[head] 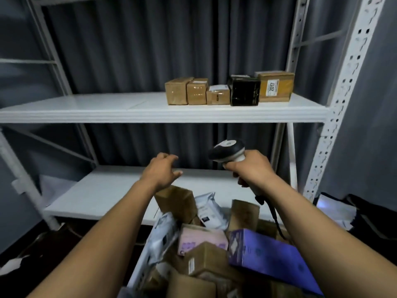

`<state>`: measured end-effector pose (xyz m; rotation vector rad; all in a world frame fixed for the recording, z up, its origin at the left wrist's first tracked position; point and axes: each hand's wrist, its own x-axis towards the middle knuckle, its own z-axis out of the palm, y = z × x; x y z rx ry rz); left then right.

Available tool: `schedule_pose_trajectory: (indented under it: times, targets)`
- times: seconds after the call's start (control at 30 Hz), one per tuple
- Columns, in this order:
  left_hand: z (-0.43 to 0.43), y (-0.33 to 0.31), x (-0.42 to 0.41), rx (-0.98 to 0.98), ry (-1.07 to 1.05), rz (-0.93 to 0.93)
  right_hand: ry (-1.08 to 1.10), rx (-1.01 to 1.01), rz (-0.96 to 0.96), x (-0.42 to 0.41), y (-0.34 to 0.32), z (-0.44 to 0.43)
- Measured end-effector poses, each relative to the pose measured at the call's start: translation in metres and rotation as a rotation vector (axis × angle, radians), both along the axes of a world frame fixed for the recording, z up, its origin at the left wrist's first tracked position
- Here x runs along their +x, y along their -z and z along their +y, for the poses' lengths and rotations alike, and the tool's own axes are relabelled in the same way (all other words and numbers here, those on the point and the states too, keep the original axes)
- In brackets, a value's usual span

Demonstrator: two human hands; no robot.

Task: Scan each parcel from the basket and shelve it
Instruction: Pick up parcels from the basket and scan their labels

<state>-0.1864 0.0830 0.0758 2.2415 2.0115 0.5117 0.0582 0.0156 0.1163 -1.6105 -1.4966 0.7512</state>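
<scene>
Dark pleated curtain [150, 50] behind white metal shelving [163, 114], beyond the left hand [161, 172]. Perforated upright [343, 93] far right of that hand. Dark floor [71, 237] below-left. Dim, bluish light.

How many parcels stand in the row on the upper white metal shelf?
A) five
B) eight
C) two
A: on the upper white metal shelf stand a left brown cardboard box, a second brown cardboard box, a low brown cardboard box, a black box and a large brown box with a white label.

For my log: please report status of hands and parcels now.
Left hand open, empty, over basket. Right hand grips scanner. Five parcels on upper shelf. No obstruction seen.
</scene>
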Motion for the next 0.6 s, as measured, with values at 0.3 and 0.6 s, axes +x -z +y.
schedule_pose_trajectory:
  times: [0.3, 0.6]
  targets:
    - [-0.006, 0.111, -0.008, -0.241, -0.028, -0.016, 0.030, -0.133, -0.053, -0.003, 0.080, -0.007]
    - [0.075, 0.162, 0.008, -0.267, -0.120, -0.036, 0.098, -0.265, -0.106, 0.004, 0.125, 0.058]
